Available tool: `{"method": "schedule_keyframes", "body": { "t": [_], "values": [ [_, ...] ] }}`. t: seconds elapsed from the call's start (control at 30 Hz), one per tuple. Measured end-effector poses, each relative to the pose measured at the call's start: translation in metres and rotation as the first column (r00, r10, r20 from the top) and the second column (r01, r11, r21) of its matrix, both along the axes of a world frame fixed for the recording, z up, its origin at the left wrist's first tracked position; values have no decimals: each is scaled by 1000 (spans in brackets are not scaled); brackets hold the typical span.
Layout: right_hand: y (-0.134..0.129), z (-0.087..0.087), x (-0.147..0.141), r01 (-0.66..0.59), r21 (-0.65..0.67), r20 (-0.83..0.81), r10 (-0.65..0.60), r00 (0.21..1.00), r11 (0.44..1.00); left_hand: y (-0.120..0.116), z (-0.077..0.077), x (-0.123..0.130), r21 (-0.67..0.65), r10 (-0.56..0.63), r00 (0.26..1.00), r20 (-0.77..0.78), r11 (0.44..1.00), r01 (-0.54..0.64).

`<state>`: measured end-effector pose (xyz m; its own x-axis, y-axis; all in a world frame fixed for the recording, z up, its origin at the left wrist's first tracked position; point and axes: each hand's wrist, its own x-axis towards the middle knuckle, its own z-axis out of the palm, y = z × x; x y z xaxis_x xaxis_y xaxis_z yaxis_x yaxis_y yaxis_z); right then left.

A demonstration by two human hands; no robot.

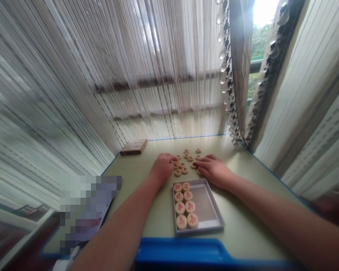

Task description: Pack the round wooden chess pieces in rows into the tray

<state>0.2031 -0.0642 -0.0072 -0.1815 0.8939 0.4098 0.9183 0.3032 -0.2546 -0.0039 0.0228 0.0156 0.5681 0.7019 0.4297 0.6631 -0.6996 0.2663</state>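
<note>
Loose round wooden chess pieces point(190, 159) with dark characters lie on the pale green table, between my two hands. My left hand point(164, 168) rests at their left side, fingers bent toward a piece point(176, 165); its grip is hard to make out. On the right side, my right hand point(214, 170) has its fingers apart, with a fingertip on a piece point(194, 165) and another piece partly under the hand. Nearer me is a shallow grey tray point(214, 207). Several pieces with red characters point(188, 196) stand in two columns along its left side.
A flat brown box point(133, 146) lies at the table's back left corner. A blurred, pixelated device point(93, 210) is at the left edge. The table point(155, 222) has a blue rim, with a blue tray-like part point(183, 250) at the front. String curtains hang behind.
</note>
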Motion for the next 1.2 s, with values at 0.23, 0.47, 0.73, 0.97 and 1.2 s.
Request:
{"method": "schedule_keyframes", "body": {
  "t": [0.23,0.47,0.73,0.97,1.2],
  "values": [
    [-2,6,-2,-52,17,-25,52,998,999,-3,2,1,19,-1,1000,9,1000,0],
    [0,9,1,-100,7,-41,100,994,995,-5,7,0,44,144,990,3,989,-144],
    [4,5,5,82,8,-72,-81,994,997,-2,2,-2,-46,165,982,-97,984,-170],
    [4,6,11,106,25,-50,-104,993,994,-5,7,-3,-68,183,973,-140,979,-194],
    [3,9,11,127,-6,-44,-127,991,992,-5,6,-3,-56,193,966,-172,977,-206]
  ]
}}
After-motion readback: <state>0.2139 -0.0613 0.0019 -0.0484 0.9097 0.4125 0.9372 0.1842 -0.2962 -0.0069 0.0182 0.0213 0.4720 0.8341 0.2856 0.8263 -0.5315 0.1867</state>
